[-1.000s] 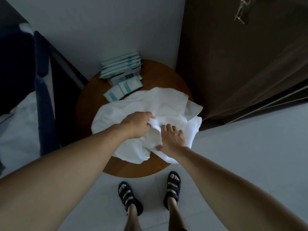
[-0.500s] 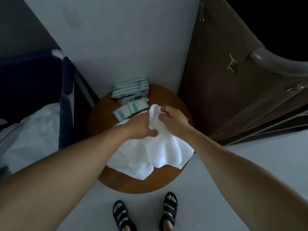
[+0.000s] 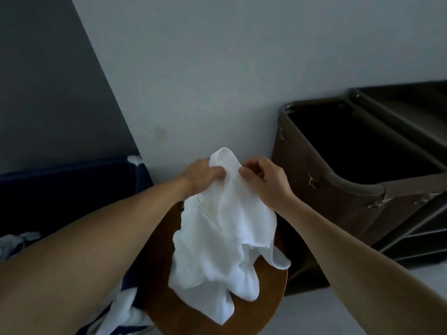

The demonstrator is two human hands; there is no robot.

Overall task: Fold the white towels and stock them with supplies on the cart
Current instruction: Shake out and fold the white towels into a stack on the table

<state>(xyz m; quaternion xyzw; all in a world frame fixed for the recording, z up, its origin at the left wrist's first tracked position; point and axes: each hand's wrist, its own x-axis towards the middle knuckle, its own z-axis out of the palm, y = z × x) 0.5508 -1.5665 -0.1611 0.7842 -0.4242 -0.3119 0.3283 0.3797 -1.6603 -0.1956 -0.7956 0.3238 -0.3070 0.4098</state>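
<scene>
One view: just the head cam, looking down past both bare forearms.
Left hand (image 3: 203,174): fingers curled into the top of the white towel (image 3: 222,238) with a handful bunched up, so it's properly gripping it.
Right hand (image 3: 263,182): thumb and fingertips pinch the same top edge just beside the left hand, so this one's holding the towel too. The hands are close together with cloth between them.
White towel: held up by its top, with a little peak of fabric poking above both hands. The rest hangs down crumpled and not folded at all. Its lower folds are over the round table (image 3: 266,303), but I honestly can't tell if they touch the wood.
Round table: brown wood, right under the towel and mostly covered by it. Bare wood shows on the right and along the near edge.
Cart (image 3: 338,204): dark brown, just to the right of the table and up against the wall (image 3: 217,68). It has a big open fabric bin with a rounded rim, too dark inside to make anything out.
Shelves (image 3: 411,240): low on the cart's far right side, pretty dim.
Left side: dark blue furniture (image 3: 60,189) along the wall, plus more white cloth (image 3: 125,310) down by the table's left edge, partly hidden behind the left forearm.
Floor (image 3: 314,315): pale, showing bottom right.
</scene>
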